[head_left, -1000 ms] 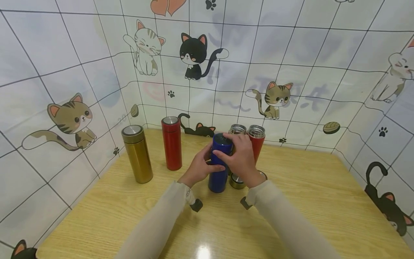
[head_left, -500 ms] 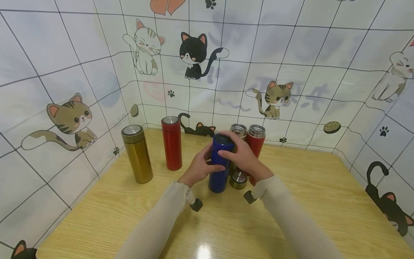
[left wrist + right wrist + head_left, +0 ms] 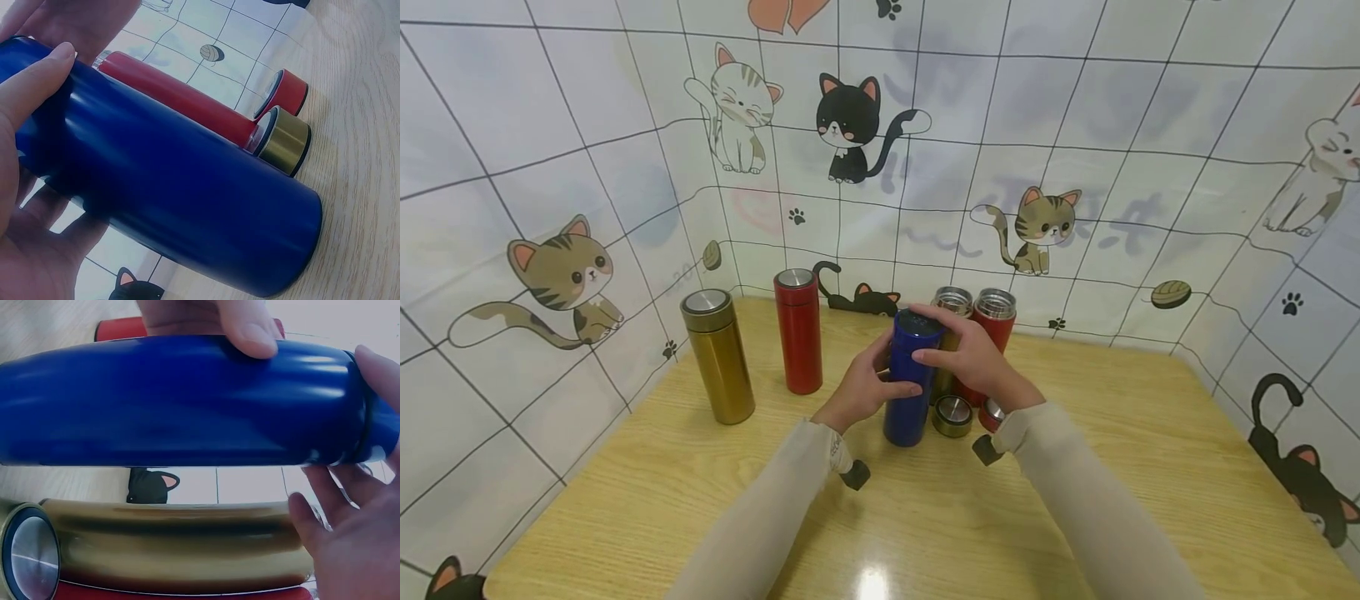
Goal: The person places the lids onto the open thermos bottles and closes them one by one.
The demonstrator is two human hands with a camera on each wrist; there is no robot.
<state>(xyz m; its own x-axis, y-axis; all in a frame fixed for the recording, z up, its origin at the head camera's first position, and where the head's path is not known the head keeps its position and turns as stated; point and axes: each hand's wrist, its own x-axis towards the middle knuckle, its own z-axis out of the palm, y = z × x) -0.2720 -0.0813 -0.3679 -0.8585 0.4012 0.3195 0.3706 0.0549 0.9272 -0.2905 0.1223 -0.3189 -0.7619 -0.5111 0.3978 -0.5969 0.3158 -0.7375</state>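
A blue thermos flask (image 3: 904, 421) stands upright on the table. My left hand (image 3: 859, 385) grips its body, thumb across the near side, as the left wrist view also shows. At the top, my right hand (image 3: 976, 360) holds the dark-topped lid (image 3: 919, 322), its thumb on the near side and its fingers around the far side. In the right wrist view the lid (image 3: 382, 428) sits on the flask, with a dark seam between them. Just behind stand a lidless gold flask (image 3: 955, 302) and a lidless red flask (image 3: 997, 327). A gold lid (image 3: 953, 415) and a partly hidden red lid (image 3: 991, 414) lie before them.
Left of my hands a gold flask (image 3: 721, 358) and a red flask (image 3: 800, 337) stand with lids on. The wooden table (image 3: 880, 525) meets walls (image 3: 1075, 108) covered in cat-print sheeting at the back and sides.
My right hand has turned about the lid, its wrist swinging right and slightly away, which brings the red lid into sight. The left hand and the blue flask stay in place.
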